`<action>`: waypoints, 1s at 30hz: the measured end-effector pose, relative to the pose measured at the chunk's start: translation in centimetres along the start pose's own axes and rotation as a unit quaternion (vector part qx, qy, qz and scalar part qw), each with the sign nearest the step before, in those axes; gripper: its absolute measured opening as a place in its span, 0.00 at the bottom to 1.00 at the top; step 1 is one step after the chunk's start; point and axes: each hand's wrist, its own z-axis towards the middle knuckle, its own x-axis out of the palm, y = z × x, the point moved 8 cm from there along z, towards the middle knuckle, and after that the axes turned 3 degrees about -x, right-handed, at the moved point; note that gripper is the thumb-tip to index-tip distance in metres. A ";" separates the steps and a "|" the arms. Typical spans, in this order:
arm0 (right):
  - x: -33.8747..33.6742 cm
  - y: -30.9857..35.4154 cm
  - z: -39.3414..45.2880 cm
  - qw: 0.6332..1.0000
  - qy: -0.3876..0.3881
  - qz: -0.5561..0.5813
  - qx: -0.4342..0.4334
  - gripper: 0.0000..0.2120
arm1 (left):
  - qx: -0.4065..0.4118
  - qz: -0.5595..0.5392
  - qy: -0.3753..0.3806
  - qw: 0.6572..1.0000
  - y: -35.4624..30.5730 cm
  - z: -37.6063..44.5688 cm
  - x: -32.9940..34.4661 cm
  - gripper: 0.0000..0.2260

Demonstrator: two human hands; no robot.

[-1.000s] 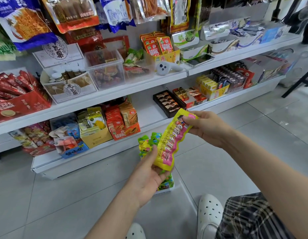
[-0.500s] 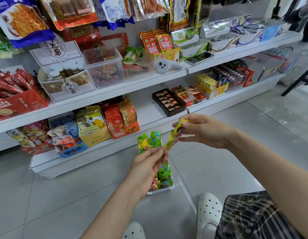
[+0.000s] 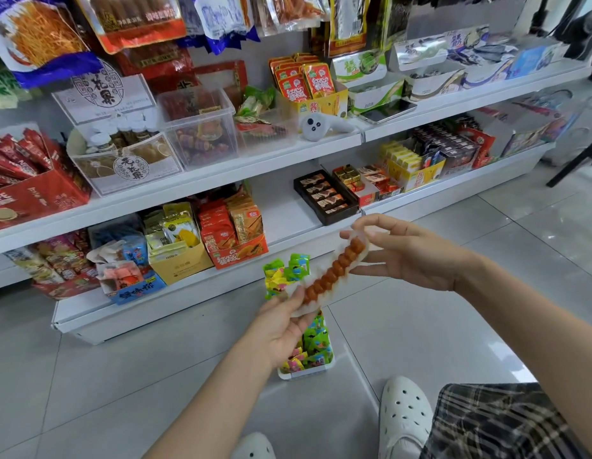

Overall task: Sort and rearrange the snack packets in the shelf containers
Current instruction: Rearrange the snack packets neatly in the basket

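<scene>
I hold a long snack packet [image 3: 331, 274] between both hands above the floor. Its clear back faces me and shows a row of orange-brown pieces. My left hand [image 3: 283, 321] pinches the lower end, and my right hand [image 3: 407, 251] pinches the upper end near the shelf edge. Below the packet, a white container [image 3: 306, 374] stands on the floor, filled with green and yellow packets [image 3: 316, 346]; my left hand hides part of it.
White shelves [image 3: 201, 180] hold boxes and clear tubs of snacks. The bottom shelf has a bare stretch [image 3: 284, 213] beside a dark chocolate tray [image 3: 324, 197]. My white clogs [image 3: 403, 415] and plaid clothing sit at the lower right on grey tiles.
The packet has been turned over: its yellow-and-pink printed front faced me, then its edge, and the clear back now shows. Both hands stayed on its ends.
</scene>
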 end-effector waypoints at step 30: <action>-12.2 -6.4 15.5 0.802 -0.374 -0.465 -0.026 0.11 | 0.174 0.949 0.075 0.251 -1.8 22.3 -1.3 0.33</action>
